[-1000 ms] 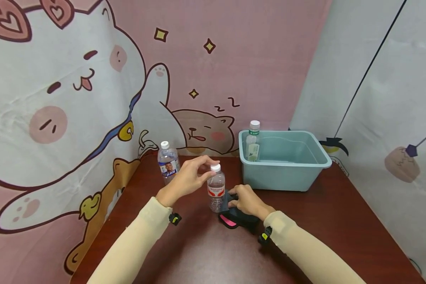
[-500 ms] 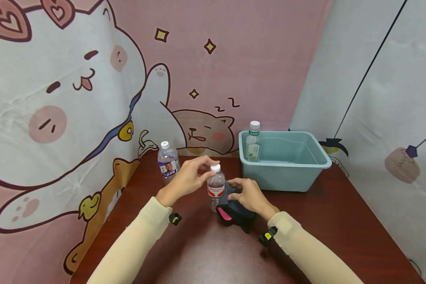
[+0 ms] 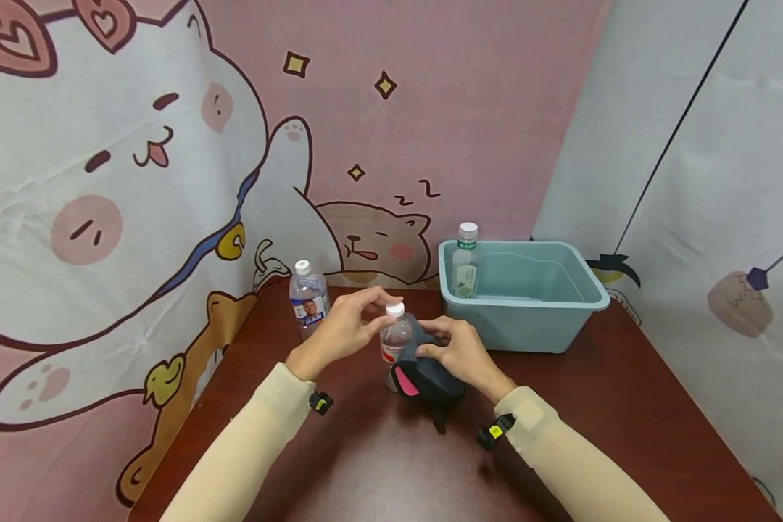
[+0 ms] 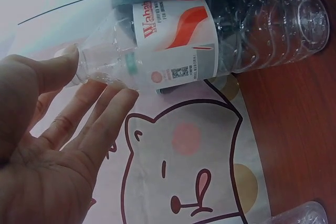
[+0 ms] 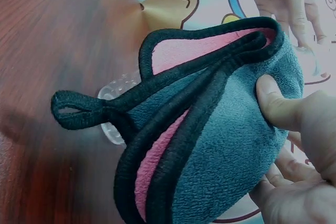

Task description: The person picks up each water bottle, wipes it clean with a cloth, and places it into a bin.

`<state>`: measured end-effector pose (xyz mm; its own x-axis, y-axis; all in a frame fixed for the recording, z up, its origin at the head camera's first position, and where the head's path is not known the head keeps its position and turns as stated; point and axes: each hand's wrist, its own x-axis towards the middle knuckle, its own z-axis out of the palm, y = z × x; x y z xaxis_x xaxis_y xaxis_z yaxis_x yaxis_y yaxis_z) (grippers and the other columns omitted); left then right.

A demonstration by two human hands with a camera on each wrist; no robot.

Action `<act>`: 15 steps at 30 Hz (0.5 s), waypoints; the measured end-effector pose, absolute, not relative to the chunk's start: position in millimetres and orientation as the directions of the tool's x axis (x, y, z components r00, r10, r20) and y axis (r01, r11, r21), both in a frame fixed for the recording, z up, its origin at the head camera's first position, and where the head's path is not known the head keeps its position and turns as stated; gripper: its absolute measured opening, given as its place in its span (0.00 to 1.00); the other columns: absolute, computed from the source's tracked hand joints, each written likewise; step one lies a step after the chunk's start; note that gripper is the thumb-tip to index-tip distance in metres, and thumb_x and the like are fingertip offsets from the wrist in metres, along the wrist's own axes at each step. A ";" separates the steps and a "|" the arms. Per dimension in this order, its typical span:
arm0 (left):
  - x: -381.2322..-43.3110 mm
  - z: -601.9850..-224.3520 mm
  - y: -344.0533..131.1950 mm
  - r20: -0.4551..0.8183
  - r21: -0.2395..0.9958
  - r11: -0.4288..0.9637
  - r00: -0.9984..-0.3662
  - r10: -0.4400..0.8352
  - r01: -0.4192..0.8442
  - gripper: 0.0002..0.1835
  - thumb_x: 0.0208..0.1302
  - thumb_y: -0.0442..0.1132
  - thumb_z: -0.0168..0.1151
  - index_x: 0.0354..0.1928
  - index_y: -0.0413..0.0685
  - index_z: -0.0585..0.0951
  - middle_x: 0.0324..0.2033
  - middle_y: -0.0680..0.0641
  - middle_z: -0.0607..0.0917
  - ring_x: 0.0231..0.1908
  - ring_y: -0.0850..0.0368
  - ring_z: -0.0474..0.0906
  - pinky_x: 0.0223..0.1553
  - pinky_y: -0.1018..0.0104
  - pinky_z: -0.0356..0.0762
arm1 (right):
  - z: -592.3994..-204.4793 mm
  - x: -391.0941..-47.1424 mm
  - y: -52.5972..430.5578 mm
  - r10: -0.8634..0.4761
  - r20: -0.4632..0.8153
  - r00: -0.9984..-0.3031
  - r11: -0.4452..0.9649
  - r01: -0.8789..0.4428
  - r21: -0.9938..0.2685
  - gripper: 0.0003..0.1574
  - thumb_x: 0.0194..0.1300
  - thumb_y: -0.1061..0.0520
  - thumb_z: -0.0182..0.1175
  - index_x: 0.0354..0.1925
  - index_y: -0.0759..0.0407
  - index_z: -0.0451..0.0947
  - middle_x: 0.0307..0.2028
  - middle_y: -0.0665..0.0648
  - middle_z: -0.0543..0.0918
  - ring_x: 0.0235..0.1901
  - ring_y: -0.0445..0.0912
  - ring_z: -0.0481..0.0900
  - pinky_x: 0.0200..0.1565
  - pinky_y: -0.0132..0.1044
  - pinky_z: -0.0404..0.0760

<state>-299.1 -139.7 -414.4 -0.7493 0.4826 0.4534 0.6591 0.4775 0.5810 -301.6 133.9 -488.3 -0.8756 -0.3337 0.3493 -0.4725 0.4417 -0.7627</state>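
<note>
My left hand (image 3: 346, 324) pinches the white cap (image 3: 395, 309) of a clear plastic water bottle (image 4: 178, 40), which stands upright on the table. Its label is white and red. In the right hand (image 3: 460, 353) is a folded cleaning cloth (image 5: 231, 129), grey-blue outside and pink inside, with black edging and a hanging loop (image 5: 79, 109). The thumb grips the cloth's near face, while some of the fingers are hidden behind it. Held up at the bottle's right side, the cloth covers part of the label in the head view.
A second clear bottle (image 3: 308, 301) with a blue label stands at the back left, behind my left hand. At the back right sits a light blue plastic bin (image 3: 522, 326), with a green-labelled bottle (image 3: 466, 264) upright in its left end. The table (image 3: 594, 420) is dark red-brown.
My right hand has lifted the cloth off the table, up and left against the bottle, covering part of its label. The left hand keeps its place at the cap.
</note>
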 end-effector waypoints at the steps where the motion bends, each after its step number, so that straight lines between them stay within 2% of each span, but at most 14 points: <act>1: -299.1 -414.5 -139.9 0.448 0.582 0.481 -0.752 0.483 0.655 0.17 0.78 0.35 0.79 0.64 0.50 0.89 0.64 0.46 0.95 0.57 0.48 0.97 0.61 0.47 0.96 | -487.2 -301.5 134.0 -0.330 0.348 -0.877 0.430 -0.469 -0.772 0.34 0.67 0.62 0.86 0.69 0.61 0.91 0.58 0.61 0.95 0.58 0.55 0.97 0.60 0.50 0.97; 5: -299.3 -414.3 -140.2 0.433 0.585 0.493 -0.762 0.481 0.644 0.18 0.78 0.36 0.78 0.65 0.51 0.89 0.65 0.47 0.95 0.57 0.50 0.97 0.61 0.51 0.96 | -483.1 -301.5 134.7 -0.322 0.354 -0.878 0.378 -0.462 -0.803 0.34 0.69 0.62 0.85 0.71 0.58 0.90 0.59 0.60 0.94 0.58 0.55 0.96 0.62 0.50 0.96; 9: -299.5 -412.9 -140.1 0.437 0.587 0.488 -0.760 0.481 0.646 0.18 0.77 0.36 0.79 0.64 0.50 0.89 0.65 0.46 0.95 0.56 0.49 0.97 0.61 0.47 0.96 | -478.4 -302.7 133.5 -0.311 0.378 -0.872 0.331 -0.472 -0.817 0.33 0.72 0.59 0.83 0.73 0.53 0.90 0.60 0.60 0.93 0.59 0.55 0.94 0.64 0.51 0.95; 15: -299.6 -410.4 -139.5 0.444 0.582 0.485 -0.755 0.483 0.653 0.16 0.78 0.35 0.79 0.63 0.52 0.90 0.63 0.48 0.96 0.57 0.51 0.96 0.60 0.49 0.96 | -468.9 -302.2 124.0 -0.297 0.383 -0.875 0.316 -0.468 -0.825 0.33 0.76 0.51 0.81 0.75 0.49 0.89 0.65 0.57 0.89 0.63 0.53 0.90 0.64 0.42 0.93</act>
<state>-299.6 -139.5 -410.4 -0.7548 0.4830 0.4438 0.6526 0.4850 0.5821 -302.2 124.0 -468.9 -0.8748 -0.2971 0.3827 -0.4683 0.3156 -0.8253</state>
